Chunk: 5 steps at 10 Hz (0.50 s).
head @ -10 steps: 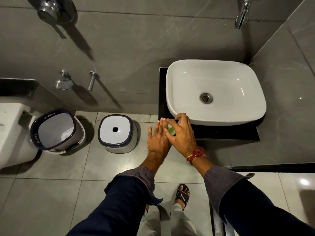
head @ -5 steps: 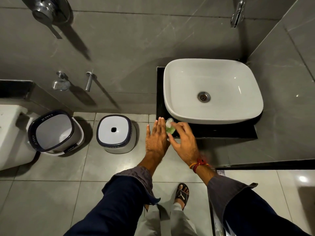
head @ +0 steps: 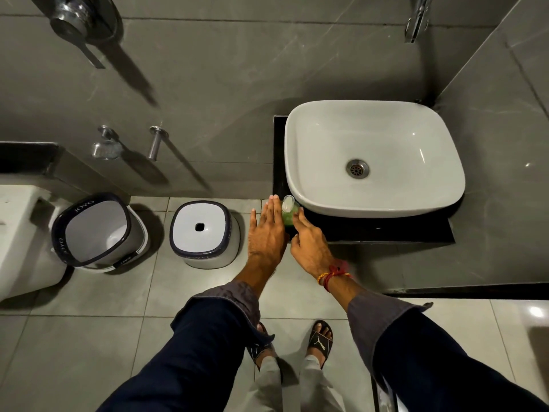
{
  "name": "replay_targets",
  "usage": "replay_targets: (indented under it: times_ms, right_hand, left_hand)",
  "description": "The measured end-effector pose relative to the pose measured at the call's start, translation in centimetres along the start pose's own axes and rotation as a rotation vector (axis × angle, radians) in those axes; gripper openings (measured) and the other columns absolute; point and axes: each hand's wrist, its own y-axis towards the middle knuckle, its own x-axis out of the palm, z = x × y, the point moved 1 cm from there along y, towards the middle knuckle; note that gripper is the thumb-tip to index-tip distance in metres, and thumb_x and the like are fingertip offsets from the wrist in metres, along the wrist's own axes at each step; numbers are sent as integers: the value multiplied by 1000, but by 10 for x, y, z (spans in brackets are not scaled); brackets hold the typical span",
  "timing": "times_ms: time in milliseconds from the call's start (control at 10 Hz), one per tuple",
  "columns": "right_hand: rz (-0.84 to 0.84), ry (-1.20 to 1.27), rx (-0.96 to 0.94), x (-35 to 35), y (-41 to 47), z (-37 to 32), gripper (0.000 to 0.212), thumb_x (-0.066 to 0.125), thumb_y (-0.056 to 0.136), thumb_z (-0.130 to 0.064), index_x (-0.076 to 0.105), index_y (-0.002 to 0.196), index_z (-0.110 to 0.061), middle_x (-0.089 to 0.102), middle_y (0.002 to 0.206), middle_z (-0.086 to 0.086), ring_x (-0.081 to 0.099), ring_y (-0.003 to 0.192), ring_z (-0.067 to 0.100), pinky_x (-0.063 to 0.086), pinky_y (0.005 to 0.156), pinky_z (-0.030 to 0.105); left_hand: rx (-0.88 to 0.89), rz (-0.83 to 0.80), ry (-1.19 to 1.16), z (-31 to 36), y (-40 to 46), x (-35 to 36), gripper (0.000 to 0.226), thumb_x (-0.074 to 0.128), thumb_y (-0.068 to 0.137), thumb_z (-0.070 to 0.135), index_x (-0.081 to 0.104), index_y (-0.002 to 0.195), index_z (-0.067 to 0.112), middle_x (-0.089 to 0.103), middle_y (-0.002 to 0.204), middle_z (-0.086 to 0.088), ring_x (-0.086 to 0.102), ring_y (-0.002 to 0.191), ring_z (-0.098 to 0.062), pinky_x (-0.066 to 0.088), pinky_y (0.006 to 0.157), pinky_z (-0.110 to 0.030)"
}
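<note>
- From the head camera I look down at my two hands in front of a white sink.
- My left hand is flat, back up. Its fingers are straight and close together and hold nothing.
- A small green bottle with a clear top stands just right of those straight fingers. It looks like it touches them, but I cannot be sure.
- My right hand comes at the bottle from the other side. Its fingertips are at the right side of the bottle and are a little bent.
- I cannot tell if the right fingers pinch the bottle or only touch it. The thumb is tucked low, near the left hand.
- So the bottle is between the fingers of both hands. It stands up straight on the near left corner of the black shelf.
- The sink sits on that shelf, just past the right fingertips and to their right.
- A red thread is tied round my right wrist.
- Left of the left fingers, down on the floor, is a white stool with a small hole in its top.
- Further left is a white bucket with a dark rim, tipped a bit.
- Far above the fingers, a shiny tap sticks out of the grey wall over the sink.
</note>
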Motion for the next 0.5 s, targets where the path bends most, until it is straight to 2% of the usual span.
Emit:
replay_targets:
  times_ms: [200,300,400,500]
  right_hand:
    - [-44,-22,-24,0,9,-2,78,52,88,9,23,157,-9,20,166,9,57,128,35,48,110,41]
    - [-87,-41,-40,-2,4,-2,79,53,90,8,18,158,-11,13,168,7,51,135,33,47,112,43]
    - [-68,-77,-35,-6,4,-6,75,54,91,3,22,158,-10,18,167,9,37,146,30,40,117,42]
    - [133,-164,-83,-41,-2,-21,55,54,89,-1,49,144,-5,52,148,15,52,135,29,50,109,41]
  left_hand:
    - [-4,16,48,-5,8,-4,88,53,103,30,-8,159,1,0,170,-13,9,157,-25,8,127,-51]
    - [19,3,59,-9,9,-7,84,50,104,31,-6,159,1,0,170,-14,8,157,-27,7,127,-51]
    - [72,-10,111,-13,12,-13,82,46,105,40,-2,160,3,3,170,-13,8,157,-28,7,127,-51]
    - [118,98,123,-16,12,-47,79,40,105,46,6,160,1,13,169,-14,16,156,-29,10,126,-52]
